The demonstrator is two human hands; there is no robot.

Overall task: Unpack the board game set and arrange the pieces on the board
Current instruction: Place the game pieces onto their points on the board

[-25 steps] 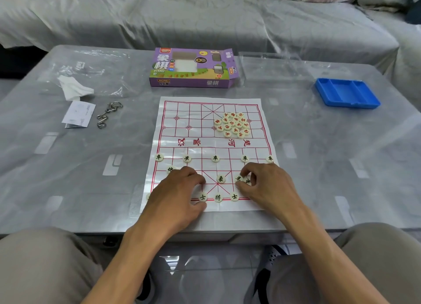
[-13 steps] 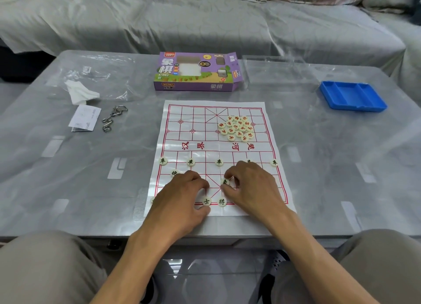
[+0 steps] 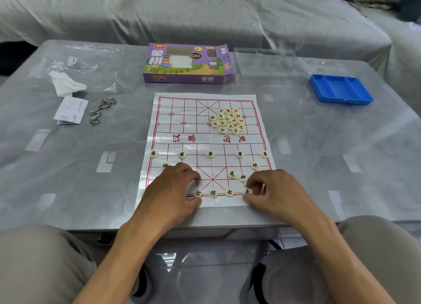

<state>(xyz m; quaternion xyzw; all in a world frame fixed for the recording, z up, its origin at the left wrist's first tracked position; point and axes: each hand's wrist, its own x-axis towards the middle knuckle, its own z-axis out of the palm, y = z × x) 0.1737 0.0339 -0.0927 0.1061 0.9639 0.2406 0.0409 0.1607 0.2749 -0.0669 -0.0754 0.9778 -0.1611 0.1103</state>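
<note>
Cream discs with black characters are the matter in hand, and the near rank of the paper board (image 3: 206,121) is where they need care. Farthest left, a black cannon piece (image 3: 165,166) sits just beside the left hand (image 3: 173,189), whose fingers are curled down over the left end of the back row; whether it pinches a disc beneath them I cannot tell. It should lift clear rather than drag, since the thin sheet would likely crease and nudge its neighbours. Moving right, three back-row pieces (image 3: 213,193) stand in line on the bottom edge, evenly spaced on the intersections; they make a good guide for spacing. Right of them, two loose black pieces (image 3: 237,175) lie tilted off the grid points, waiting for their places. The right hand (image 3: 273,192) pinches a black disc (image 3: 247,191) between thumb and forefinger, right on the bottom line next to the advisor. Set it squarely on the crossing, character facing the player, then release straight upward. Farther up the board, the red pieces (image 3: 227,120) remain heaped together, unsorted.
</note>
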